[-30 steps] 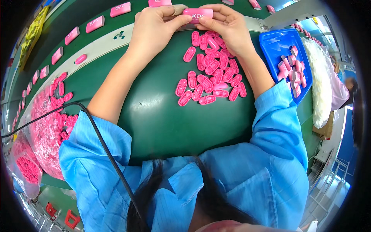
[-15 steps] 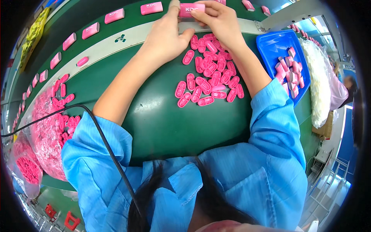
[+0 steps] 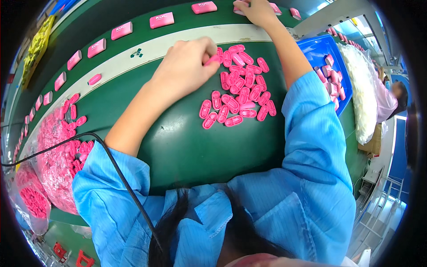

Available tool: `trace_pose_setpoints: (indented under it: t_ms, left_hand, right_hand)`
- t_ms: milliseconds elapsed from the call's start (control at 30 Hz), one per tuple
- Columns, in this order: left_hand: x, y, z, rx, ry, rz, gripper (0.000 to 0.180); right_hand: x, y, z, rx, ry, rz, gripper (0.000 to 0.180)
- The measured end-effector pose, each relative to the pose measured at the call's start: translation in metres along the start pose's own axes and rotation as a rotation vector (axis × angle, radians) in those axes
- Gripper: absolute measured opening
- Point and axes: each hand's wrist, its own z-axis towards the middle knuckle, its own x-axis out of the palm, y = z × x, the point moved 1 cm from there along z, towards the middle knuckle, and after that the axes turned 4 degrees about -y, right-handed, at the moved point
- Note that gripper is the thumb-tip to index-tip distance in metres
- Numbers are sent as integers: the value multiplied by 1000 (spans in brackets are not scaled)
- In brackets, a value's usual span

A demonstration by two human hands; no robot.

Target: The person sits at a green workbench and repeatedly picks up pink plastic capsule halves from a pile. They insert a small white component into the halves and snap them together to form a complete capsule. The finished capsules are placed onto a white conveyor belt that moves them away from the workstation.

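My left hand (image 3: 189,62) is closed at the left edge of a loose group of pink oval caps (image 3: 238,84) on the green table. Between its thumb and fingers it pinches one pink oval cap (image 3: 215,58), partly hidden by the fingers. At the top edge of the view, my right hand (image 3: 258,12) grips a pink case (image 3: 240,6) at the row on the green belt. Part of this case lies behind the fingers. Left of it stands another pink case (image 3: 204,7), apart from both hands.
A blue tray (image 3: 346,80) with several pink cases stands right, beside a white plastic bag (image 3: 359,89). A pale rail (image 3: 178,39) separates table and belt (image 3: 142,9). Clear bags of pink parts (image 3: 53,151) lie left, with a black cable (image 3: 58,145) across. Another person (image 3: 386,100) is far right.
My left hand has come off the case that both hands held and moved down, taking hold of a cap. My right hand has shifted right along the belt. The row of cases has shifted.
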Motion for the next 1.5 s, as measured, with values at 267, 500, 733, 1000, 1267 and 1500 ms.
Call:
trace_pose_setpoints:
  t_ms: [267, 500, 733, 1000, 1267, 1500]
  left_hand:
    - [4, 25, 17, -261, -89, -965, 39]
    - [13, 37, 20, -234, -228, -889, 43]
    - [13, 37, 20, -273, -212, -984, 44]
    - [-1, 23, 14, -239, -172, -751, 38]
    - [-1, 24, 10, -145, -229, -363, 28]
    - [9, 12, 7, 32, -412, -283, 30]
  right_hand:
    - [-31, 48, -79, 286, 361, 1203, 24]
    - [-16, 55, -102, 214, 386, 1137, 30]
    - [-14, 53, -104, 211, 392, 1277, 29]
    - [-20, 57, -105, 158, 305, 1199, 29]
    - [-25, 63, -103, 130, 470, 1309, 26]
    - [-27, 66, -110, 141, 356, 1243, 27]
